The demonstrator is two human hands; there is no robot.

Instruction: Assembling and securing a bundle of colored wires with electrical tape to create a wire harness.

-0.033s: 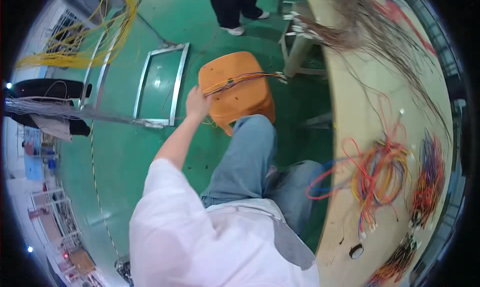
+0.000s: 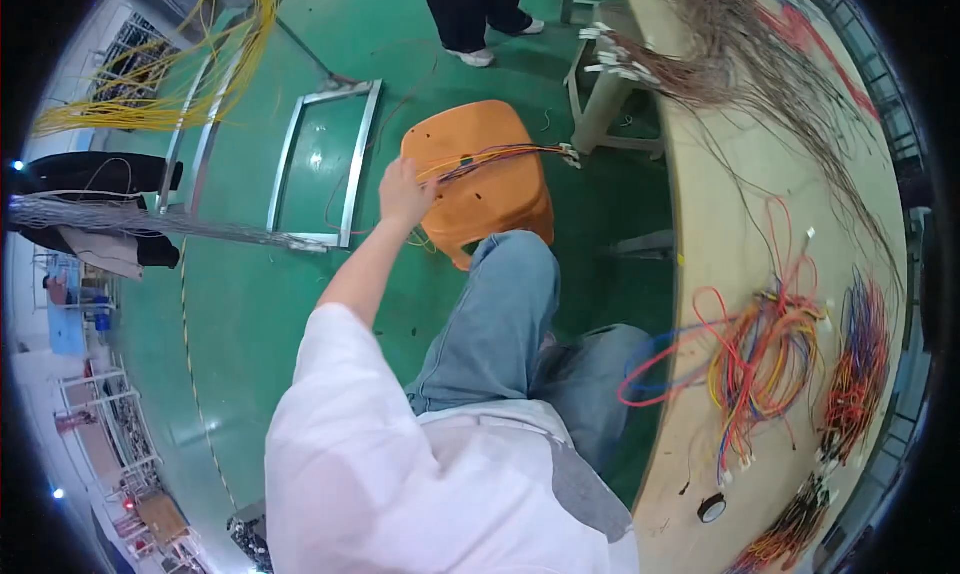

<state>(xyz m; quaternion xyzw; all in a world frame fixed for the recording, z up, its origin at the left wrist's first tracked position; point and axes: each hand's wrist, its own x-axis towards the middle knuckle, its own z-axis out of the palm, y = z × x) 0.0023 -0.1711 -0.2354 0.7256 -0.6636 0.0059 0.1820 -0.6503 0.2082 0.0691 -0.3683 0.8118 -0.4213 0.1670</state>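
Where yellow wires (image 2: 100, 119) hang at ten o'clock, a grey wire sheaf (image 2: 150, 219) stretches below them, toward nine.

Metal frame (image 2: 362, 164): ten o'clock, beside the stool.

Left hand (image 2: 408, 196): between ten and eleven, at the stool's left edge, fingers bent at the left end of the wire bundle (image 2: 500, 153); whether they pinch it cannot be told. Of the two hands, the right is out of view.

Orange stool (image 2: 500, 202): twelve o'clock, carrying the bundle across its seat; white connectors (image 2: 570, 155) overhang its right edge, toward one.

Change: against the preceding picture, the left hand sits slightly farther in over the seat; the bundle's lie is much the same. This suggests handling at its left end, without lifting.

Co-worker's legs (image 2: 475, 9): twelve o'clock, beyond the stool.

Bench (image 2: 712, 249): three o'clock, bearing brown wires (image 2: 715, 74) toward two, a multicoloured coil (image 2: 748, 359) between three and four, and red-and-blue wires (image 2: 858, 364) farther right.
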